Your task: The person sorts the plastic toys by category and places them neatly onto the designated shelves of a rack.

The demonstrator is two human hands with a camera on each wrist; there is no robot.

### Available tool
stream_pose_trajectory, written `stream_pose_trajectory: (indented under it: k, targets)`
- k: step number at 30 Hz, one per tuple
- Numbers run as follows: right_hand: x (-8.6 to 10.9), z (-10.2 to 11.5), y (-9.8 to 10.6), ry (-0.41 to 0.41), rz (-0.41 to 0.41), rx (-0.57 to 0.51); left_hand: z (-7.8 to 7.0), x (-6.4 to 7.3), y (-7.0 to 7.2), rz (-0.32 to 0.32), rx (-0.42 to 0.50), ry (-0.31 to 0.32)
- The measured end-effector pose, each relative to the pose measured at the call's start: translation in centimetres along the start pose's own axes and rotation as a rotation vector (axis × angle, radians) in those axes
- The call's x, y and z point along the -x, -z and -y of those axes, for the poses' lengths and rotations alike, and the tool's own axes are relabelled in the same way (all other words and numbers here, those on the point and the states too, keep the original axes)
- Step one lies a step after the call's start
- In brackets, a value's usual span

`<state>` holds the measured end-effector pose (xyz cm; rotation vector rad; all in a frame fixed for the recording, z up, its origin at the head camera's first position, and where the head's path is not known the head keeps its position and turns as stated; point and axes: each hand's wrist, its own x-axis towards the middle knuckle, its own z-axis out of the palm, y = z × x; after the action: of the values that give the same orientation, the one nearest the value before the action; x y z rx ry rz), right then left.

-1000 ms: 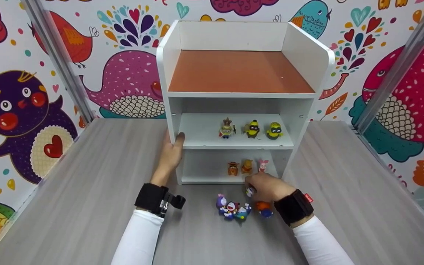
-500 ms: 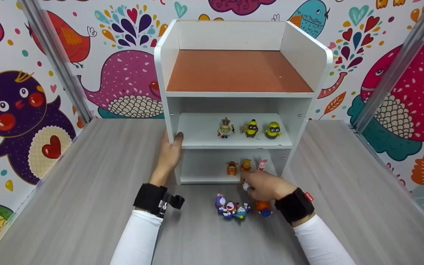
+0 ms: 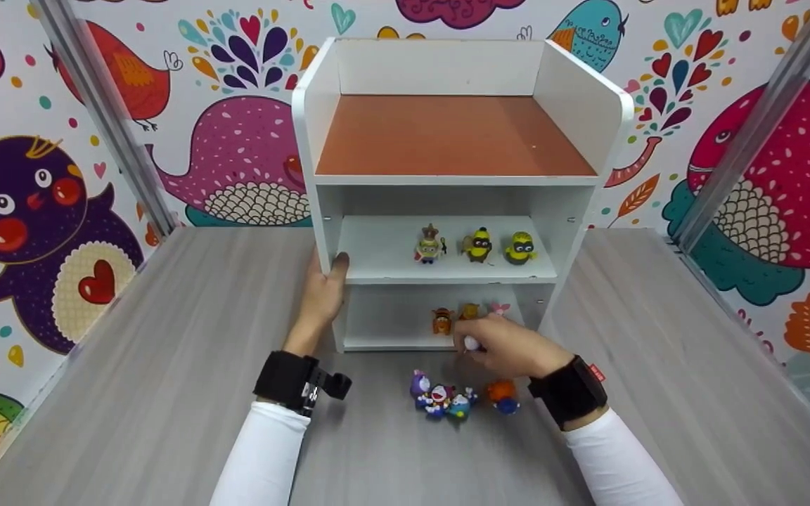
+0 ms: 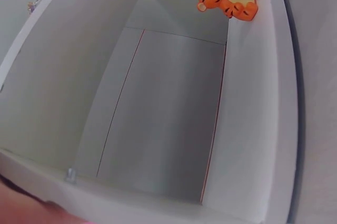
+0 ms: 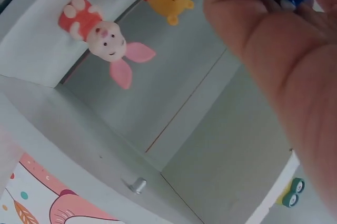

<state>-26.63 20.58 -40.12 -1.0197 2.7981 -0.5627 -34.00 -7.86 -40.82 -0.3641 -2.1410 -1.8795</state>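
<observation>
My left hand (image 3: 322, 299) grips the left side panel (image 3: 319, 228) of a white shelf unit, thumb in front. In front of the lower shelf (image 3: 391, 341), my right hand (image 3: 514, 348) pinches a small figurine (image 3: 472, 344) that looks white here and blue in the right wrist view; the fingers mostly hide it. Behind that hand, an orange tiger figurine (image 3: 441, 321), a yellow bear figurine (image 3: 470, 310) and a pink-eared piglet figurine (image 5: 105, 40) sit on the lower shelf.
Several small blue and purple figurines (image 3: 439, 397) cluster on the grey wood-look tabletop (image 3: 377, 450), with an orange-and-blue figurine (image 3: 502, 396) beside them. Three yellow minion figurines (image 3: 478, 246) stand on the middle shelf (image 3: 384, 246). Above is a brown top board (image 3: 454, 137).
My right hand has moved slightly left and up toward the lower shelf with the figurine, now partly covering the bear and piglet. The left hand has kept its grip.
</observation>
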Motion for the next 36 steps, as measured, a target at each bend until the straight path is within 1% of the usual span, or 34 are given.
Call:
stream_pose_trajectory:
  k: [3,4,6,9,10,12,16,21,24,28,32,36]
  targets:
    - [0.3,0.6,0.5,0.015,-0.046,-0.004,0.1,0.0,0.1,0.008,-0.003,0.011]
    - [0.4,0.8,0.7,0.033,-0.069,-0.011,0.1,0.1,0.1,0.009,-0.004,0.016]
    - [0.6,1.1,1.1,0.077,-0.118,-0.044,0.1,0.1,0.1,0.012,-0.009,0.02]
    - [1.0,1.4,1.9,0.168,-0.205,-0.072,0.0,0.0,0.1,0.007,-0.016,0.026]
    - [1.0,1.5,2.1,0.197,-0.237,-0.074,0.0,0.0,0.1,0.006,-0.02,0.029]
    - [1.3,1.6,2.5,0.231,-0.301,-0.069,0.0,0.0,0.2,0.002,-0.021,0.032]
    - [1.7,1.8,3.1,0.253,-0.434,-0.057,0.0,0.0,0.2,0.006,-0.021,0.039]
    - [1.9,2.2,3.4,0.28,-0.6,-0.089,0.1,0.1,0.2,0.007,-0.017,0.038]
    - [1.7,2.3,3.4,0.306,-0.681,-0.128,0.0,0.1,0.2,0.002,-0.011,0.035]
    - [1.7,2.4,3.4,0.303,-0.735,-0.229,0.0,0.1,0.2,-0.003,-0.015,0.037]
    - [2.0,2.8,3.5,0.247,-0.741,-0.344,-0.1,0.1,0.2,-0.005,-0.017,0.047]
    - [2.5,3.2,3.9,0.216,-0.734,-0.387,0.0,0.2,0.1,0.005,-0.008,0.038]
